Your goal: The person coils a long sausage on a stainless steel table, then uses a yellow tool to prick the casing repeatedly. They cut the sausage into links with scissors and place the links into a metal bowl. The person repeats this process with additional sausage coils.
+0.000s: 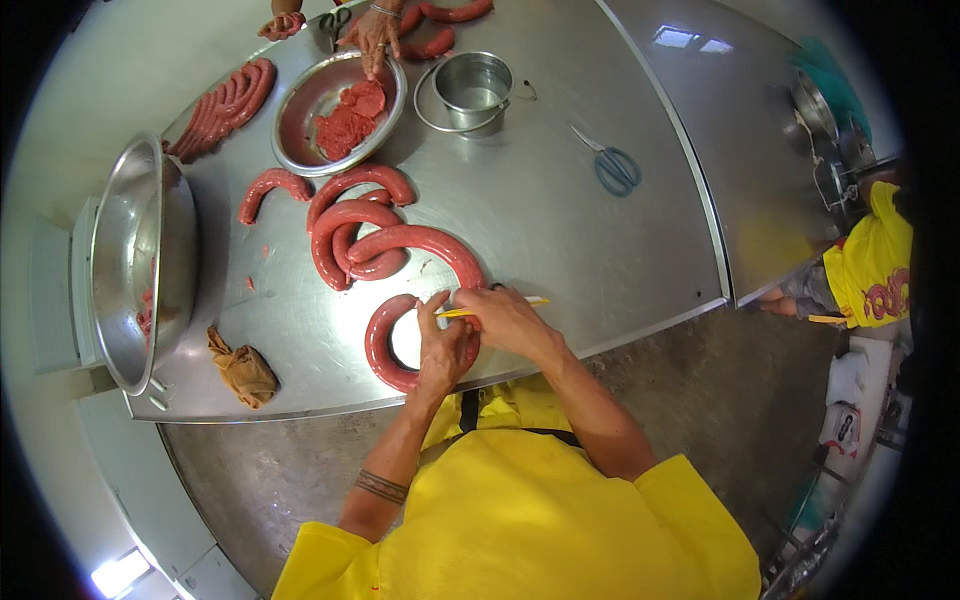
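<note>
At the table's near edge, my left hand [445, 345] is closed on a red, glossy coil of raw sausage [385, 340]. Touching it from the right, my right hand [500, 318] has its fingers curled around a slim yellow-and-white tool [538, 301], whose kind I cannot make out. The tool runs across the sausage by both sets of fingertips, which partly hide the spot. Just beyond my hands lies a tangle of thick sausage links [345, 225], one curving down to my right hand. A short sausage piece [270, 188] rests left of that tangle.
On the steel table [590, 260] stand a bowl of ground meat [287, 115], with another person's hand [376, 35] in it, a metal pail [475, 90], blue-handled scissors [615, 170], a large basin [180, 260], a brown cloth [243, 372] and a row of sausages [230, 105].
</note>
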The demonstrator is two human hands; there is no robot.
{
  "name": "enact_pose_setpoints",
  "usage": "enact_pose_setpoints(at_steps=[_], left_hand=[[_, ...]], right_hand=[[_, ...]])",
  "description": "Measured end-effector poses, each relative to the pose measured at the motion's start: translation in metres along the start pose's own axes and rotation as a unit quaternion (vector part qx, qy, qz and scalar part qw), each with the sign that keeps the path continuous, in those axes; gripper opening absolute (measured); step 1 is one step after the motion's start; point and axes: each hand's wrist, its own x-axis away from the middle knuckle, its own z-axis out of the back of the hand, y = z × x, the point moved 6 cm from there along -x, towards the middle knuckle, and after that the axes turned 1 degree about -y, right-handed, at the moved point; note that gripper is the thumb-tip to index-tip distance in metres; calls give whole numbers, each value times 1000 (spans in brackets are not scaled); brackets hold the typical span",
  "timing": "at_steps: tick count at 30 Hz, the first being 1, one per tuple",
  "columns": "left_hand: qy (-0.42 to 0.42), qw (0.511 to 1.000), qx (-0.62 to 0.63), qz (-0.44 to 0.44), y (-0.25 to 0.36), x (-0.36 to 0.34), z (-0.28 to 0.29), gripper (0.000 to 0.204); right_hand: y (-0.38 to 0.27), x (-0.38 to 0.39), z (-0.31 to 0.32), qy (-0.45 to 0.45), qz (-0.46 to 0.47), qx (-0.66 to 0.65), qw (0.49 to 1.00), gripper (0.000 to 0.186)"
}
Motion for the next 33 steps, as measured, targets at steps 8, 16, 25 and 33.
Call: enact_pose_setpoints(at_steps=[8, 16, 25, 33], left_hand=[[-23, 903, 288, 318, -21, 5, -26, 20], [-87, 863, 337, 366, -1, -11, -62, 26], [-156, 855, 328, 370, -3, -1, -44, 27], [-163, 814, 420, 367, -29, 0, -61, 21]], right_hand=[[-44, 7, 30, 37, 17, -468, 883, 23], [-15, 66, 8, -3, 20, -183, 983, 25], [63, 108, 280, 439, 144, -681, 568, 19], [165, 220, 344, 480, 1, -508, 715, 21]])
